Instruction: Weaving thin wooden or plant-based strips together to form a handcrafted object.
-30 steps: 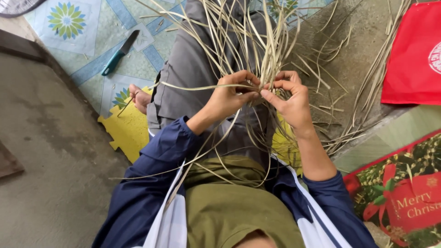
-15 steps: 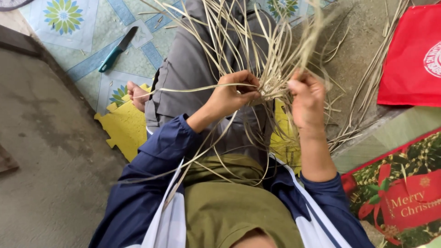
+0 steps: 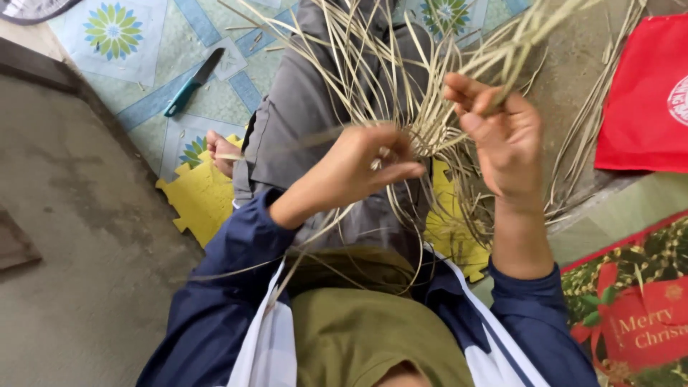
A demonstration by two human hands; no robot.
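Head view shows the left hand [image 3: 358,168] closed, pinching thin pale dried reed strips [image 3: 401,93] over the lap; the right hand [image 3: 502,136] lifts a bundle, fingers curled; better keep strands taut and separated, away from the teal-handled knife [image 3: 192,82] far left.

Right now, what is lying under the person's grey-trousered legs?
Under the grey-trousered legs lies a yellow foam puzzle mat, showing on both sides, over a tiled-pattern floor sheet. The mat's middle is covered by the legs and the pale straw strips.
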